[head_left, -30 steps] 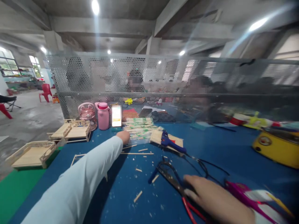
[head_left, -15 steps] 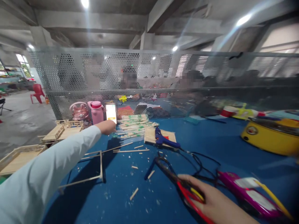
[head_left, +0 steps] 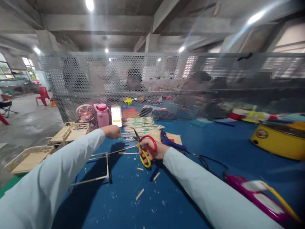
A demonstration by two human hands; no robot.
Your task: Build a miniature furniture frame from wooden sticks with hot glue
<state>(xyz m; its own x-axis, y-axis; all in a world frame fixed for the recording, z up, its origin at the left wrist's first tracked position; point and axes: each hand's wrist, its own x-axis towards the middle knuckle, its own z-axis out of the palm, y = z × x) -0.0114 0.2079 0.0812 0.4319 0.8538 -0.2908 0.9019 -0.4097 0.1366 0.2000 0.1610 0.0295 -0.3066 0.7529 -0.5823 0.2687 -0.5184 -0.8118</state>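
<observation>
Nearest, at the lower right of the blue table (head_left: 224, 143), lies a purple device (head_left: 256, 197) with a yellow stick (head_left: 281, 202) beside it, and a short scrap of wood (head_left: 139, 194) lies near the middle. A thin wooden frame (head_left: 107, 165) stands at the left, near the person's left forearm. Just beyond, the right hand (head_left: 157, 154) grips the scissors (head_left: 139, 140) by their red and yellow handles, the blades pointing away and slightly leftward, in front of the stick bundles (head_left: 140, 122). Behind that wrist, a blue glue gun (head_left: 164, 137) rests on a wooden panel (head_left: 177, 139). The left hand (head_left: 111, 131) reaches out with fingers curled, near the left end of the bundles and just in front of a lit phone (head_left: 116, 116); whether it grasps anything, I cannot tell. A yellow pot (head_left: 276, 141) sits well to the right. A pink flask (head_left: 102, 116) stands left of the phone, near a perforated metal screen (head_left: 114, 70), and people show dimly behind it.
</observation>
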